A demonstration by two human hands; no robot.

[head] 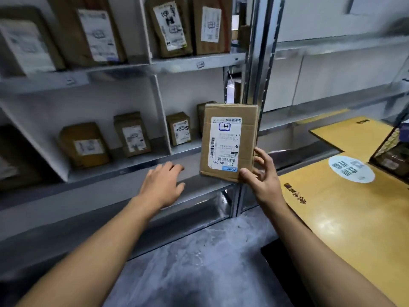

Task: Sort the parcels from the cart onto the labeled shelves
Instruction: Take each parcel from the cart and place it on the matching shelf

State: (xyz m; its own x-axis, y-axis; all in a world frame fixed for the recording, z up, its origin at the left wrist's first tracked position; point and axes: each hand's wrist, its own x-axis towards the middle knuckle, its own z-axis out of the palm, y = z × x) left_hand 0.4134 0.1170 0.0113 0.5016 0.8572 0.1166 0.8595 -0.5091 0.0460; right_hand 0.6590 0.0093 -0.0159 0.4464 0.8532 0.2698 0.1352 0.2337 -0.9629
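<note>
Right grip [263, 173]: grasps the held parcel [229, 140] at its lower right corner, with the thumb on the front face by the bottom edge and the fingers curled along the right side.
Left grip [162, 185]: released, palm down, fingers loosely spread over the front lip of the middle shelf [132, 171]; it is near the held parcel but apart from it.
Held parcel: a flat brown cardboard box held upright in the air in front of the right end of the middle shelf, beside the steel upright [254, 63].
Label [224, 144]: white, faces the camera, its print upside down.
Middle shelf: several small brown boxes [132, 134] stand towards the back, each with a white label.
Upper shelf [177, 63]: larger brown boxes [170, 27] stand upright, some leaning.
Yellow surface [343, 218]: to the right, with a round white sticker [352, 169] on it.
Wire-mesh basket [391, 151]: at the right edge, only partly in view.
Floor [199, 251]: mottled grey, below both forearms.
</note>
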